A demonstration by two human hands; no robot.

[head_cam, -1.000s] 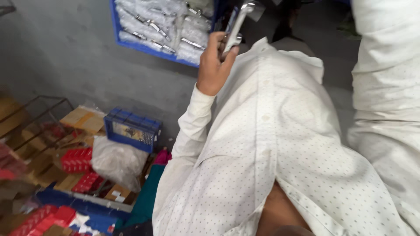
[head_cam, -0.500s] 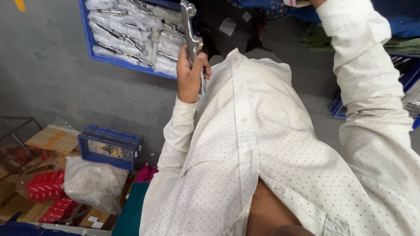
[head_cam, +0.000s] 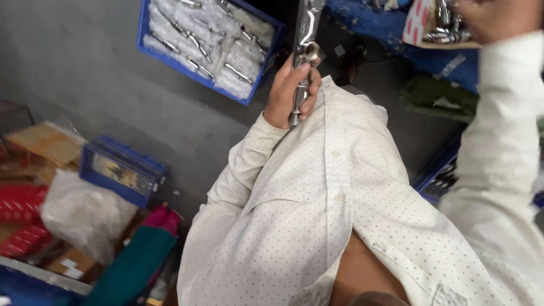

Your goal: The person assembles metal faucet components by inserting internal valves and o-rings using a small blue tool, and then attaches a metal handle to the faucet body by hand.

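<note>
My left hand (head_cam: 288, 93) is raised in front of my white dotted shirt (head_cam: 317, 215) and grips a long chrome tap fitting (head_cam: 306, 39) by its lower stem, with the fitting pointing up toward the shelves. My right hand (head_cam: 494, 17) reaches to the top right, against a small cardboard box (head_cam: 419, 22) that holds chrome fittings (head_cam: 445, 28). The frame edge cuts off its fingers, so what they grip is hidden.
A blue crate (head_cam: 266, 42) of bagged chrome parts hangs on the grey wall. Below left are a smaller blue crate (head_cam: 122, 170), a white plastic bag (head_cam: 85, 212), red packs (head_cam: 22, 204), cardboard boxes (head_cam: 45, 141) and teal cloth (head_cam: 139, 260). A green bundle (head_cam: 439, 99) lies at right.
My right arm has come into view and stretched up to the box at top right. My left hand keeps the chrome fitting and has turned it more upright.
</note>
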